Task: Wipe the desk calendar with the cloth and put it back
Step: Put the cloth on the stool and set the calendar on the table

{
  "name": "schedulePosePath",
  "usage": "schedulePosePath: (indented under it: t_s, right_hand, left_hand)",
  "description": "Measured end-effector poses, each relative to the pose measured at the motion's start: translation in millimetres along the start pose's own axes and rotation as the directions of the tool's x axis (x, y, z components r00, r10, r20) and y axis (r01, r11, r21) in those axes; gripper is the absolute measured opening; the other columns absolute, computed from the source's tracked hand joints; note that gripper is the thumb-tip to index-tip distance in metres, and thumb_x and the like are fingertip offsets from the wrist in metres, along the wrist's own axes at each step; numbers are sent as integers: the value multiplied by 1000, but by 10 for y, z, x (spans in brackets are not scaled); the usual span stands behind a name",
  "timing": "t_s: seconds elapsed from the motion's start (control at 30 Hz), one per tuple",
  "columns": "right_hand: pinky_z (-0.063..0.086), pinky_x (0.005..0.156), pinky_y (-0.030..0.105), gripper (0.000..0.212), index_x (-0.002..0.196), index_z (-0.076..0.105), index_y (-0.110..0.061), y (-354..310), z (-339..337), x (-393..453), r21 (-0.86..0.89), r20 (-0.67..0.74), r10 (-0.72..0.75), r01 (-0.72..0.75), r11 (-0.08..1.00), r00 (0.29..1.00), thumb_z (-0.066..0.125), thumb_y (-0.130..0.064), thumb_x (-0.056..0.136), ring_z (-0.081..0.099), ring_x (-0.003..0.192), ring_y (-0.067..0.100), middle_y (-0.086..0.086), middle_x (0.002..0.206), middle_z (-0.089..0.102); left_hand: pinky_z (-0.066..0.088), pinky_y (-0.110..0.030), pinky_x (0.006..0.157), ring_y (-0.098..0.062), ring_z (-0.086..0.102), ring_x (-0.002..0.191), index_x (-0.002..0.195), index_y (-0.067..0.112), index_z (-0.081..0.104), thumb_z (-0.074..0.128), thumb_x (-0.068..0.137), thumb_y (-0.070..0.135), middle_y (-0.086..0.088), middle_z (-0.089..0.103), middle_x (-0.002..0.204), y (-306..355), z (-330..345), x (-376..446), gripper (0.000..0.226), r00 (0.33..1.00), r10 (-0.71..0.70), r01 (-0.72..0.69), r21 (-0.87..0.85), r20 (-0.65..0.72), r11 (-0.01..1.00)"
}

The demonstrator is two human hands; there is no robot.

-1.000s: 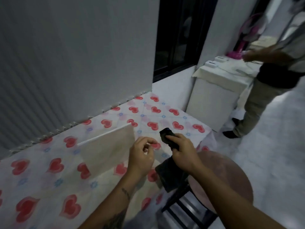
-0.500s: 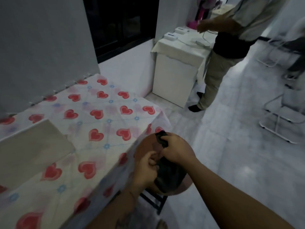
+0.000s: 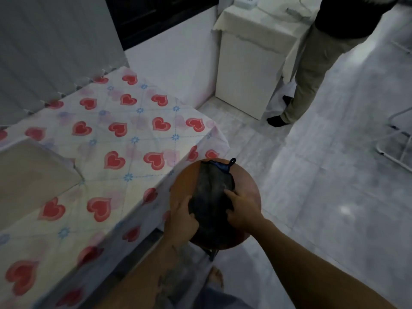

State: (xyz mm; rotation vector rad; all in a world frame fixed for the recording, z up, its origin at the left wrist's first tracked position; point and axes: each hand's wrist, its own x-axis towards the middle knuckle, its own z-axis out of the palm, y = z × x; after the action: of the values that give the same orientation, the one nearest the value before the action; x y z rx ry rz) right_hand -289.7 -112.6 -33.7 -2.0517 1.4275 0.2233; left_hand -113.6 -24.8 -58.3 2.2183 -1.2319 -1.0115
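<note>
A dark cloth (image 3: 211, 197) with a blue-edged loop lies spread on a round brown stool (image 3: 252, 184) beside the table. My left hand (image 3: 181, 217) presses on the cloth's left edge. At its right edge my right hand (image 3: 242, 208) touches it with fingers spread. The beige desk calendar (image 3: 33, 177) stands on the heart-patterned tablecloth (image 3: 124, 139) at the far left, partly cut off by the frame edge, well apart from both hands.
A white cabinet (image 3: 247, 70) covered with a cloth stands against the wall behind the stool. A person in khaki trousers (image 3: 312, 70) stands beside it. A metal chair frame (image 3: 399, 139) is at the right edge. Grey tiled floor lies to the right.
Both hands moved off the table with the cloth, down to the stool. The cloth went from bunched in my right hand to spread flat on the seat. The view swung right and down.
</note>
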Motion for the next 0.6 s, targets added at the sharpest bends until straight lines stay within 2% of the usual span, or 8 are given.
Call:
schedulePosePath:
  t_s: [0.03,0.1,0.2,0.27,0.33,0.4,0.5,0.6]
  right_hand:
    - [43,98,41,71,146,26,-32,30,70,-2,-12,2,-10,10,1000,1000,49,-39,79,48,118,29,7,143,42]
    - [43,100,43,75,149,20,-26,50,185,3,6,-24,-15,15,1000,1000,50,-39,82,46,120,31,11,141,41]
    - [47,93,40,69,147,22,-24,-5,256,46,143,-85,68,-55,988,994,51,-31,86,50,106,28,13,130,44]
    - [47,84,28,63,143,28,-25,-32,278,74,185,-92,65,-47,982,994,55,-27,86,50,92,18,11,127,44]
    - [41,70,16,66,141,31,-24,-21,280,115,167,-95,23,-7,986,995,60,-21,81,46,80,10,11,125,43]
    - [34,65,14,67,140,35,-25,24,248,166,133,-101,7,7,991,995,62,-19,79,43,79,10,9,123,43]
    - [31,68,17,59,134,42,-30,126,160,242,60,-155,-6,15,998,988,64,-21,79,40,86,12,4,119,45]
    - [40,76,28,56,131,45,-32,222,86,294,-117,-205,-79,56,992,976,64,-33,78,43,97,19,6,120,46]
  left_hand:
    - [41,-43,110,-32,48,134,147,20,44,53,93,15,-9,51,146,2,16,18,55,999,-2,0,53,32,999]
    - [25,-42,121,-31,32,147,152,17,37,53,96,19,-12,36,158,9,44,35,59,996,40,-46,90,74,995]
    - [24,-43,122,-34,28,149,154,20,34,52,93,19,-14,30,161,17,45,66,64,993,51,-68,158,108,985]
    - [26,-43,121,-37,27,148,155,22,30,53,92,21,-17,25,161,16,47,75,67,989,56,-90,256,135,963]
    - [32,-45,117,-40,32,143,157,23,24,54,90,24,-19,22,158,14,48,68,74,986,68,-117,349,150,930]
    - [35,-44,115,-39,34,139,158,24,19,53,87,25,-19,22,156,21,61,59,78,982,125,-176,441,141,880]
    - [27,-47,120,-35,20,149,156,24,25,53,86,29,-13,10,166,97,108,101,76,953,235,-304,577,194,758]
    - [20,-49,123,-31,13,152,155,24,28,57,84,31,-7,7,169,184,150,170,77,940,213,-335,612,266,716]
